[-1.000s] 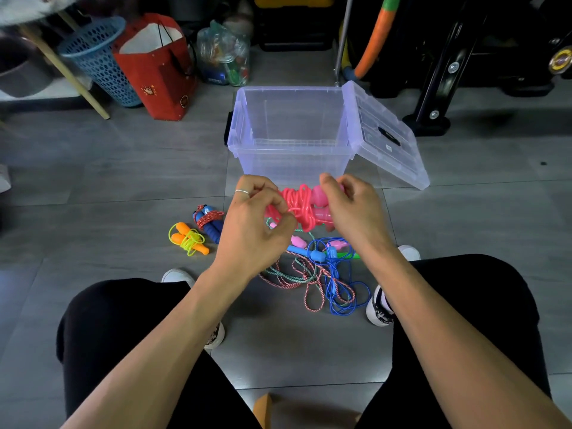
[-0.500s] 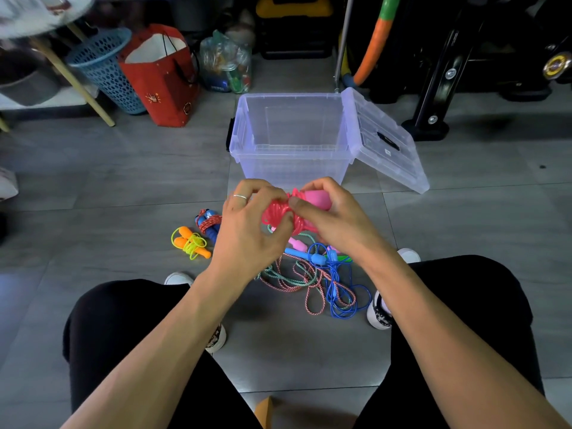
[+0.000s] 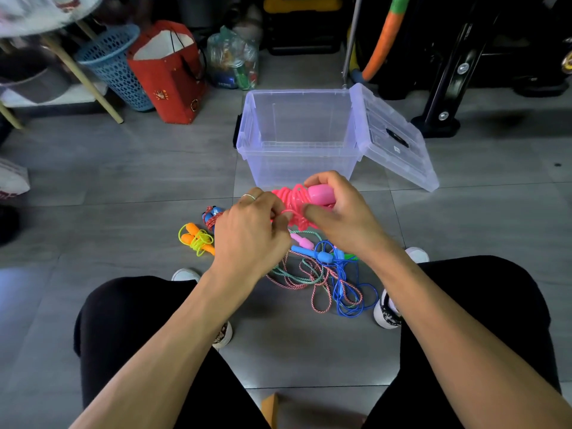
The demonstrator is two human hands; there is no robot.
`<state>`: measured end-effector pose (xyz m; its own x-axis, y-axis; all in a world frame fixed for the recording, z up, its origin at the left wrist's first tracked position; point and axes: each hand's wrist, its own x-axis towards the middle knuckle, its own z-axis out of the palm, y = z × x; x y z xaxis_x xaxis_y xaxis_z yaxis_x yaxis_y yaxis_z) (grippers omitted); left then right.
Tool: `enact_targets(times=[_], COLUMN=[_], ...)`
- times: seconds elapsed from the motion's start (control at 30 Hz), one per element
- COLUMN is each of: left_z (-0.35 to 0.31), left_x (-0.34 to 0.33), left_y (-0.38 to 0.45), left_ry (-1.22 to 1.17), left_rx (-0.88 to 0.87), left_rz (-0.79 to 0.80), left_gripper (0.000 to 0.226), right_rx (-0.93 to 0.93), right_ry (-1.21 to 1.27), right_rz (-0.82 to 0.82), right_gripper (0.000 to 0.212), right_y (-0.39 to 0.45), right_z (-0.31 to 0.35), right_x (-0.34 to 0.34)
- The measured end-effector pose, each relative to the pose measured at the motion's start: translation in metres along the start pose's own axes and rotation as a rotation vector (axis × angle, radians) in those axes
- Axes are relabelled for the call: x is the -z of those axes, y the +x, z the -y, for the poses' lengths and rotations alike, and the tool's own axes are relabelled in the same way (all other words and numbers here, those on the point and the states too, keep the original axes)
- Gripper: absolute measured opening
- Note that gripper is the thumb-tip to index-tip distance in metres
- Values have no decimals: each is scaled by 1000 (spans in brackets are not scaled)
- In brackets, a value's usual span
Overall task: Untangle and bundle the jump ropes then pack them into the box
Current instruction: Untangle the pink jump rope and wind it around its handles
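Sitting open just beyond the hands, clear plastic box [image 3: 297,134] on the floor, then right hand [image 3: 337,212] curled round the pink handles of the pink jump rope bundle [image 3: 292,201], left hand [image 3: 250,233] knuckles-up pinching its cord, above tangled ropes [image 3: 325,274].

A single head-worn camera is looking forward and steeply down from a seated person's eye level, taking in a wide angle. It is sitting close above both forearms, which are reaching in from the bottom edge, with the black-clad knees filling the lower corners. The grey tiled floor [image 3: 130,187] is stretching away toward the top edge, where the wide lens is bending the far clutter. No second view is sharing the scene.
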<state>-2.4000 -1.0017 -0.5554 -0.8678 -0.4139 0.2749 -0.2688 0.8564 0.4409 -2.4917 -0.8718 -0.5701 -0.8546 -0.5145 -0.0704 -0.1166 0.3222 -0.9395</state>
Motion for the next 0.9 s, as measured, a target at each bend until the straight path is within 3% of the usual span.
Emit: enact_targets(times=[0.2, 0.37, 0.47, 0.57, 0.67, 0.77, 0.83, 0.9], left_z=[1, 13, 21, 25, 27, 35, 44, 56], left_x=[6, -1, -8, -11, -8, -4, -3, -2], left_y=[4, 5, 7, 7, 6, 7, 7, 2], left_ry=[-24, -177, -266, -289, -254, -453, -650, -676], left_rx=[45, -50, -17, 17, 40, 225, 376, 439], left_rz=[-29, -50, -27, 19, 134, 396, 533, 585], left_gripper=[10, 12, 13, 16, 37, 60, 56, 37], right_rx=[21, -9, -32, -35, -36, -39, -73, -129], right_ry=[14, 86, 75, 58, 9, -19, 4, 58], right_rz=[-4, -50, -38, -10, 29, 8, -21, -33], right_gripper=[38, 36, 37, 27, 14, 12, 14, 16], right_y=[3, 2, 4, 6, 7, 8, 10, 13], right_z=[-2, -9, -16, -18, -18, -19, -21, -23], right_x=[6, 1, -2, -4, -5, -6, -6, -10])
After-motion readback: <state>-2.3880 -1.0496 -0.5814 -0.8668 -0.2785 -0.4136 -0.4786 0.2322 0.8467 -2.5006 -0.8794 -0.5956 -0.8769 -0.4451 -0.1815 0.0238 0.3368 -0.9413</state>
